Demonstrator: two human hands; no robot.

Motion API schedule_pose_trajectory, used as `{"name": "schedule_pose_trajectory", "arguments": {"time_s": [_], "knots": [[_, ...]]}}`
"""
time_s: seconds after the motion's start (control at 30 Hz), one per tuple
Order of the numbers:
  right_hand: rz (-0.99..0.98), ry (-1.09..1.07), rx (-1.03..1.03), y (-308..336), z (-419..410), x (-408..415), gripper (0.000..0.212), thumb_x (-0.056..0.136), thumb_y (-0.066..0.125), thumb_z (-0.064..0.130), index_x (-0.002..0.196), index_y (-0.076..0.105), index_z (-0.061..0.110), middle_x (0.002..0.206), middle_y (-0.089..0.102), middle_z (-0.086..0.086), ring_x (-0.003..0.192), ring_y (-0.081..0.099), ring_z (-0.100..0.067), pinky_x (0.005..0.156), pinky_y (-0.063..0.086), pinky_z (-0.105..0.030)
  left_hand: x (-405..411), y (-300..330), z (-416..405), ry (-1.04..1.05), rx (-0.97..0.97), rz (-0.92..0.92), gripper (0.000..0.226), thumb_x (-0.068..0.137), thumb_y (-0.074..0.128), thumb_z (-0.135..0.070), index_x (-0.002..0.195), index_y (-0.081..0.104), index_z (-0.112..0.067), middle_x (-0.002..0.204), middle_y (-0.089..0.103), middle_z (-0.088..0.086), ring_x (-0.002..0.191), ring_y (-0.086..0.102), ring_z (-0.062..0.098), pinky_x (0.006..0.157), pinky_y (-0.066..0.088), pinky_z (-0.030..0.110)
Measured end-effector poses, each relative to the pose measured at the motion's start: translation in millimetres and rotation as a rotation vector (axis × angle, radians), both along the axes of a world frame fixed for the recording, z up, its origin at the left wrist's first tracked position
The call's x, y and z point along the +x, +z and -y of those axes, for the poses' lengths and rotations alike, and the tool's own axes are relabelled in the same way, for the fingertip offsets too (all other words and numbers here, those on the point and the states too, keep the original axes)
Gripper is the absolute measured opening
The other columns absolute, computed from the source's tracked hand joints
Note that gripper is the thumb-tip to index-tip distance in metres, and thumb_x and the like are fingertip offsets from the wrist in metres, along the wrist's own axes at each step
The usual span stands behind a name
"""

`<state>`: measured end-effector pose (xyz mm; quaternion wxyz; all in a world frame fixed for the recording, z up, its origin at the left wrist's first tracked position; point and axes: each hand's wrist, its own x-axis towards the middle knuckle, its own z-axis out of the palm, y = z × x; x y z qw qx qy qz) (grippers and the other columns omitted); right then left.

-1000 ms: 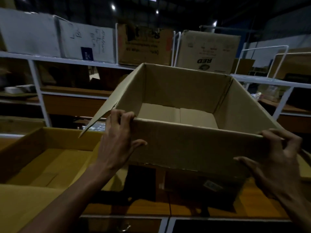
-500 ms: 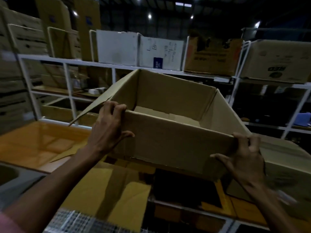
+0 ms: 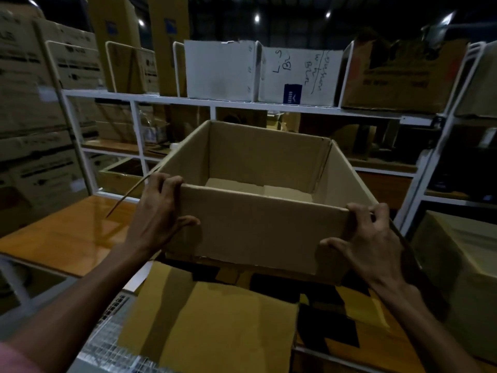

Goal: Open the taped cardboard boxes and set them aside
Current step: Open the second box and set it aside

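Note:
An open, empty brown cardboard box (image 3: 258,224) is held up in the air in front of me, its top flaps folded outward. My left hand (image 3: 158,211) grips the near left corner, fingers hooked over the rim and thumb pressed on the front wall. My right hand (image 3: 368,238) grips the near right corner the same way. The box's inner bottom flaps show. Its underside is hidden.
Below lies a flattened cardboard sheet (image 3: 209,327) over a wire mesh surface (image 3: 107,345). An orange wooden tabletop (image 3: 67,232) lies at left. Another box (image 3: 462,265) sits at right. White metal shelving (image 3: 242,105) with cartons stands behind; stacked cartons (image 3: 32,103) rise at far left.
The view has swung left with the box still carried in both hands. The stacked cartons at left have come into sight. The grip on both corners is unchanged.

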<state>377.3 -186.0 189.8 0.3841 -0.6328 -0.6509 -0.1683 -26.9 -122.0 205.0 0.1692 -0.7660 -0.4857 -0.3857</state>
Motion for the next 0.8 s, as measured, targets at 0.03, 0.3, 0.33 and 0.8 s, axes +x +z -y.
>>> {"name": "schedule_pose_trajectory", "arguments": {"time_s": [0.03, 0.3, 0.33, 0.8], "knots": [[-0.004, -0.004, -0.015, -4, -8, -5, 0.088, 0.055, 0.098, 0.038, 0.127, 0.053, 0.015, 0.121, 0.043, -0.020, 0.094, 0.061, -0.043, 0.071, 0.055, -0.048, -4, -5, -7, 0.004, -0.014, 0.002, 0.091, 0.060, 0.098, -0.031, 0.129, 0.040, -0.013, 0.126, 0.042, 0.025, 0.103, 0.053, 0.045, 0.074, 0.055, 0.056], [-0.034, 0.022, -0.107, -32, -61, -28, 0.095, 0.051, 0.098, 0.042, 0.130, 0.052, 0.016, 0.123, 0.040, -0.015, 0.094, 0.060, -0.043, 0.068, 0.057, -0.047, -30, -37, -52, -0.004, -0.094, -0.020, 0.099, 0.064, 0.096, -0.033, 0.143, 0.038, -0.020, 0.143, 0.035, 0.018, 0.123, 0.045, 0.048, 0.084, 0.056, 0.060], [-0.035, 0.019, -0.123, -35, -66, -31, 0.096, 0.051, 0.099, 0.041, 0.131, 0.053, 0.014, 0.124, 0.041, -0.017, 0.096, 0.059, -0.044, 0.067, 0.056, -0.047, -32, -39, -57, -0.007, -0.108, -0.027, 0.099, 0.064, 0.096, -0.034, 0.144, 0.038, -0.022, 0.144, 0.034, 0.018, 0.124, 0.044, 0.048, 0.083, 0.056, 0.059], [-0.064, -0.145, -0.225, -34, -90, -70, 0.099, 0.053, 0.097, 0.044, 0.135, 0.047, 0.018, 0.127, 0.039, -0.014, 0.103, 0.056, -0.043, 0.076, 0.058, -0.054, -56, -42, -141, -0.121, -0.226, -0.024, 0.099, 0.063, 0.095, -0.038, 0.143, 0.037, -0.027, 0.150, 0.029, 0.011, 0.129, 0.043, 0.044, 0.080, 0.059, 0.055]]}}
